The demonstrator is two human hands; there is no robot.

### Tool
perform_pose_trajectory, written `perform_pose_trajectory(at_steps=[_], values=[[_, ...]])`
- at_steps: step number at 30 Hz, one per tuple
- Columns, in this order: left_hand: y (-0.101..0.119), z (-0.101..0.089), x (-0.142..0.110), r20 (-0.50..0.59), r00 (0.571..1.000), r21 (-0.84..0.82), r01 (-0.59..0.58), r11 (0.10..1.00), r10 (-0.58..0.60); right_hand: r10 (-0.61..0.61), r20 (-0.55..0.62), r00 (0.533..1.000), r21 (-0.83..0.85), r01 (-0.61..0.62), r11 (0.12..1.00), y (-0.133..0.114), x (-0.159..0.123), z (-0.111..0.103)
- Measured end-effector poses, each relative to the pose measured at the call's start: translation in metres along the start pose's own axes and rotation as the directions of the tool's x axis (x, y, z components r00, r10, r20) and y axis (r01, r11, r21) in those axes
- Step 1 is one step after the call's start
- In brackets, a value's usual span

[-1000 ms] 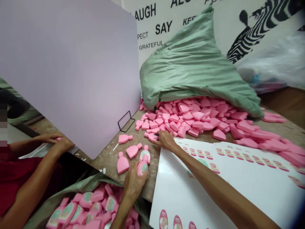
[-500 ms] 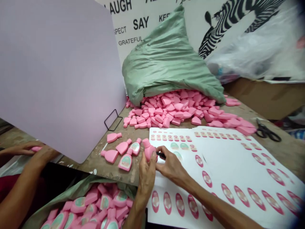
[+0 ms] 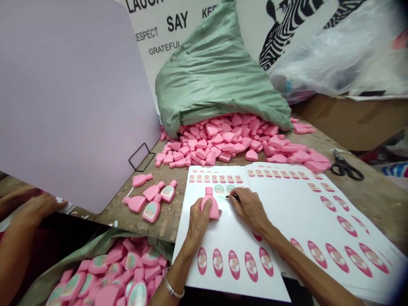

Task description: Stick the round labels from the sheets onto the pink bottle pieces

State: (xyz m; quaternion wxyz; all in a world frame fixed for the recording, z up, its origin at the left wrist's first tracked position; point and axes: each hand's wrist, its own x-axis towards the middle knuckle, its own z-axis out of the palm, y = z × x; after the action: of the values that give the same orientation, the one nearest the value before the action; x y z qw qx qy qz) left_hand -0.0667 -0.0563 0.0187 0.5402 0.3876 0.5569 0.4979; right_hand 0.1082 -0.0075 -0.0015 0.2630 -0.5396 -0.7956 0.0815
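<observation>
My left hand [image 3: 199, 219] is closed round a small pink toy bottle [image 3: 209, 207], which it holds cap up with a plain side facing me, over a printed label sheet [image 3: 236, 238]. To its right, my right hand [image 3: 251, 209] pinches a thin black tool [image 3: 236, 197] whose kind I cannot make out. The tool's tip is close to the pale green round labels [image 3: 219, 189] near the top of the sheet. Several pink bottles lie left of the sheet, among them a labelled bottle [image 3: 151, 211] and a plain bottle [image 3: 137, 204].
A green sack [image 3: 219, 80] spills a heap of pink bottles [image 3: 216, 142] across the back. Black scissors [image 3: 346, 168] lie at right, beyond a second label sheet [image 3: 287, 208]. Below the table edge, another sack [image 3: 83, 255] holds labelled bottles. Behind a pale panel [image 3: 76, 97] are another person's hands [image 3: 38, 204].
My right hand has drawn away from the bottle to the sheet, with the black tool. My left hand has brought the bottle over the sheet. The whole view has shifted slightly.
</observation>
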Motion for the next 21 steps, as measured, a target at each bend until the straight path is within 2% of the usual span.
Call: perform_pose_trajectory(at_steps=[6,12,15,21], values=[[-0.0064,0.0042,0.0075,0.057,0.998,-0.045,0.021,0.999,-0.019,-0.064,-0.045,0.997,-0.107,0.059,0.993,0.0002,-0.0005,0.0102],[-0.0029,0.0030,0.0079,0.063,0.996,0.001,0.059,0.998,-0.059,-0.011,-0.001,1.000,0.005,0.011,1.000,0.0006,0.0017,0.0071],[-0.0034,0.0027,0.0085,0.076,0.996,0.011,0.035,0.999,-0.036,-0.007,0.008,1.000,-0.029,0.008,1.000,0.0005,0.0044,0.0089],[-0.0030,0.0026,0.0086,0.075,0.995,-0.020,0.075,0.997,-0.073,-0.132,-0.078,0.988,-0.109,0.123,0.986,0.0001,0.0032,0.0121]])
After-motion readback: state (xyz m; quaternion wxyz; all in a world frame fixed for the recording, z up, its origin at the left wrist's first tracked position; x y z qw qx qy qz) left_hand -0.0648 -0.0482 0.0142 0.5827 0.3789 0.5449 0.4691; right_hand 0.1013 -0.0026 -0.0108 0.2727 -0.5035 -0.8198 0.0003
